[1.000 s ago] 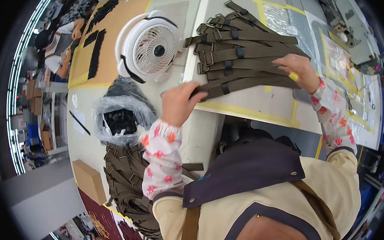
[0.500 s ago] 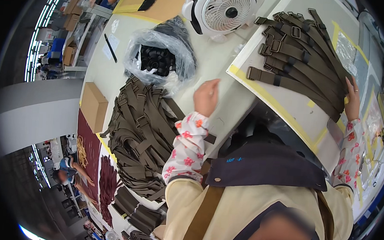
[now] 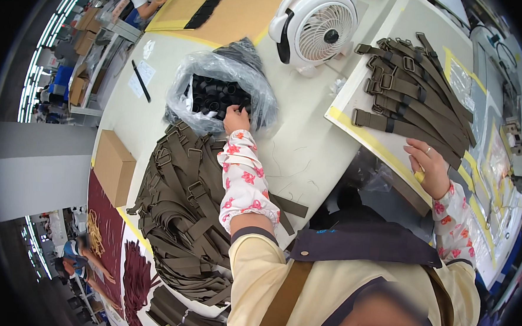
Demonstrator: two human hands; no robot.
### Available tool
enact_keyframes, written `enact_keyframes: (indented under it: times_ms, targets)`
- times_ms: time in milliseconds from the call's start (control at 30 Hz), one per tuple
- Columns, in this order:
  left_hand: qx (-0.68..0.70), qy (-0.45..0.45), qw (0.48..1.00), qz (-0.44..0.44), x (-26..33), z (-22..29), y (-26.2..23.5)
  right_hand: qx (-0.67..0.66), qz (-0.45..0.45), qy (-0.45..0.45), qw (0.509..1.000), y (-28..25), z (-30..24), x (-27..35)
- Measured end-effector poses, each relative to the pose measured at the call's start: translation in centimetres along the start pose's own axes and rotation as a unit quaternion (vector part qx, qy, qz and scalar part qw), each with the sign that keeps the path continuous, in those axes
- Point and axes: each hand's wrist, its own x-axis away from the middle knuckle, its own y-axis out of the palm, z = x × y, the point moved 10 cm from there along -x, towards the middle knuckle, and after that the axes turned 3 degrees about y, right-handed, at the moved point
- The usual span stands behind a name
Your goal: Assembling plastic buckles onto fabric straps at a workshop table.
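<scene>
My left hand [image 3: 235,119] pinches a black ring in the plastic bag [image 3: 220,93] at upper centre — right hand [image 3: 427,166] rests spread on finished straps [image 3: 418,94]; a big pile [image 3: 181,212] remains undone.

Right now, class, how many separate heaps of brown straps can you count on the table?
2. One big heap lies beside the left hand, below the plastic bag. The other heap sits on the board by the right hand, near the fan. More may be hidden.
</scene>
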Motion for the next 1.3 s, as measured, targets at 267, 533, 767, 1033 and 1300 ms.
enact_keyframes:
  times_ms: [267, 533, 767, 1033, 1300]
  targets:
    - [-0.088, 0.064, 0.989, -0.101, 0.6, 1.3, 0.1, -0.035, -0.013, -0.067, 0.997, 3.7, -5.1, -1.0]
    - [0.317, 0.041, 0.936, -0.149, 7.8, 8.9, -8.4, -0.216, -0.064, -0.030, 0.974, 8.0, -7.5, -2.7]
    - [0.476, 0.002, 0.803, -0.359, 19.3, 17.0, -12.3, -0.504, -0.136, 0.089, 0.848, 9.8, -11.5, -5.7]
    - [0.512, -0.024, 0.780, -0.359, 22.2, 18.0, -12.4, -0.524, -0.089, 0.008, 0.847, 9.0, -12.1, -4.9]
    - [0.551, -0.037, 0.763, -0.336, 23.3, 18.2, -11.9, -0.484, -0.062, -0.015, 0.873, 8.0, -11.4, -4.2]
